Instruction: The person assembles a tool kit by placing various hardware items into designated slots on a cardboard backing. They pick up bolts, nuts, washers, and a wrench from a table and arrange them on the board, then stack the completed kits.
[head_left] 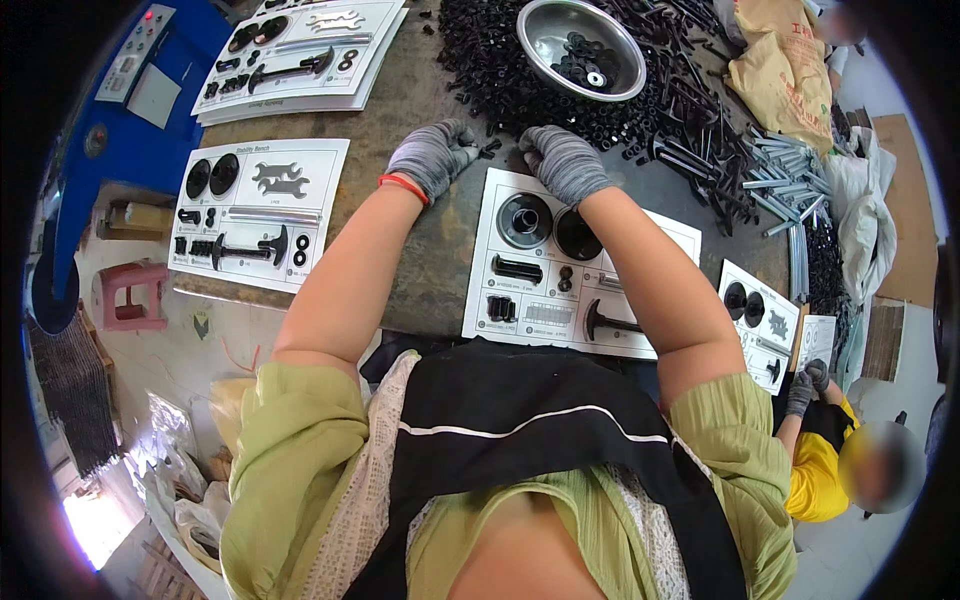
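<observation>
My left hand, in a grey knit glove, is closed at the table's far side, with small black bolts at its fingertips. My right hand, gloved the same way, has its fingers curled at the near edge of a heap of black bolts and nuts; whatever they hold is hidden. Under my right forearm lies a white printed card with black discs, bolts and a T-shaped black part sealed on it. A steel bowl holding black washers sits on the heap beyond my right hand.
Another filled card lies at left, below a stack of cards. Silver tubes and a yellow sack are at right. A co-worker in yellow works at the right with gloved hands. A blue machine stands far left.
</observation>
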